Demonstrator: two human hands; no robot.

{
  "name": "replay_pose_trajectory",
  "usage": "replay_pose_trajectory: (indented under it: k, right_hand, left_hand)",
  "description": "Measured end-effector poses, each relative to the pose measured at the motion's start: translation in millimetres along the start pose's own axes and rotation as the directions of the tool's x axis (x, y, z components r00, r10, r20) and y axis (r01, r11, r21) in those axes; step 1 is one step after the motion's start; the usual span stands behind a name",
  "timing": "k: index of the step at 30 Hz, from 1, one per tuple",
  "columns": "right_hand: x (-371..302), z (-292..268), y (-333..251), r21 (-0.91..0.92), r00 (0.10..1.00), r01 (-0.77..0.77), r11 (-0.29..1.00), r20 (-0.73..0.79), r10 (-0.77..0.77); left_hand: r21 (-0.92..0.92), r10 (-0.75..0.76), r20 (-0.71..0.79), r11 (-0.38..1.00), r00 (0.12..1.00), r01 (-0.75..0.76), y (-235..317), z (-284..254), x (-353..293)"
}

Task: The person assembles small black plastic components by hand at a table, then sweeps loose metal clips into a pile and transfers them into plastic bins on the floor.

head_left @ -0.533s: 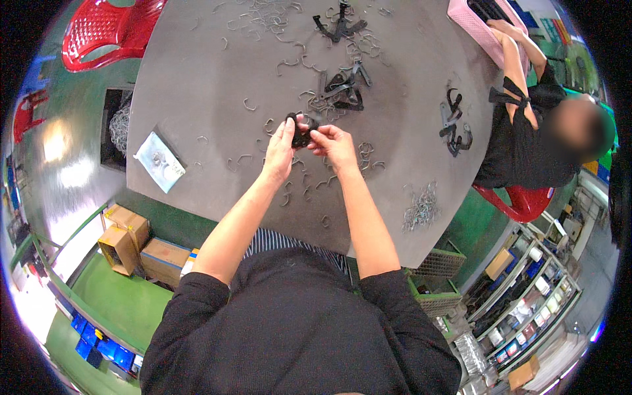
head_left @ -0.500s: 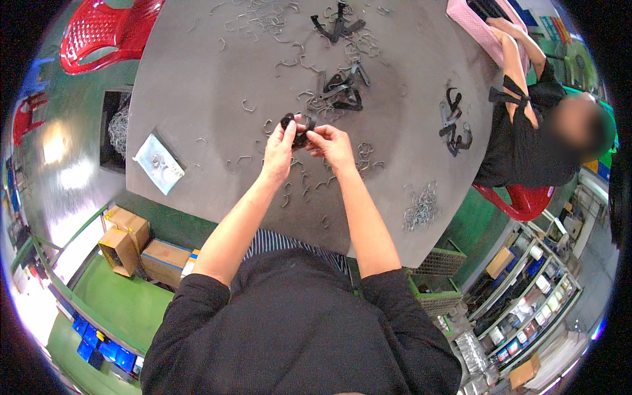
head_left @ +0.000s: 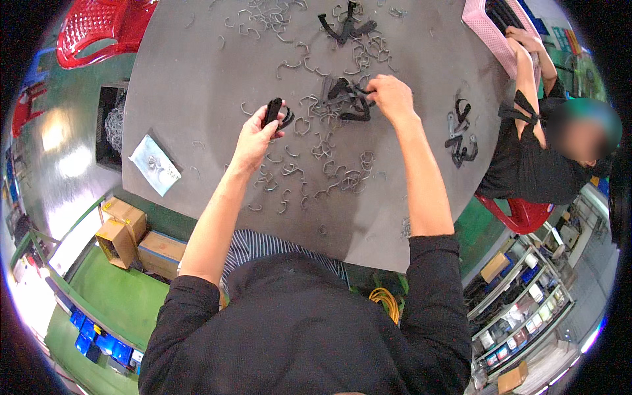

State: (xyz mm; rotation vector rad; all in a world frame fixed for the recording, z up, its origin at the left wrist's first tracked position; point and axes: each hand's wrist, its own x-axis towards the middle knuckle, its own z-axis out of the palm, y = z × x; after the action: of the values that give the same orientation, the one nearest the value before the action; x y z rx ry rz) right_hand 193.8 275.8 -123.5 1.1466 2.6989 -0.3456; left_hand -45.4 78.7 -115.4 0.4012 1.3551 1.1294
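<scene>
A black part with a curved loop (head_left: pixel 272 110) sits in my left hand (head_left: pixel 252 141), its fingers closed around it above the grey table. Farther right, my right hand (head_left: pixel 395 99) reaches to the right edge of a small heap of black hinged parts (head_left: pixel 347 104). Its thumb and fingers are drawn together there; what lies between them is hidden. Bent metal wire hooks (head_left: pixel 322 146) are scattered between and below my hands. Beyond the heap lies another black forked part (head_left: pixel 345 26).
On the grey table (head_left: pixel 191 85) are a blue-white bag (head_left: pixel 155 166) at left and black parts (head_left: pixel 461 135) at right. A co-worker (head_left: pixel 533 145) sits at right, hands at a pink basket (head_left: pixel 490 33). Red chairs (head_left: pixel 99 33) and cardboard boxes (head_left: pixel 125 230) stand around.
My hands were together on the black part and have separated. My left hand has moved left with it, while my right hand has gone right and away from me to the heap.
</scene>
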Motion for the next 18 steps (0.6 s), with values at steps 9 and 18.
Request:
replay_pose_trajectory:
  k: [9,18]
  right_hand:
    - [-65.8,-0.3,-83.3,0.929,0.779,-0.179,-0.323,0.335,0.531]
    - [-52.7,38.8,-97.1,0.655,0.744,-0.355,0.667,-0.234,0.626]
  left_hand:
    - [-0.409,-0.115,0.163,0.896,0.98,0.173,-9.7,42.6,0.2]
    - [-0.292,-0.041,0.056,0.955,0.998,0.055,-20.3,37.2,-5.1]
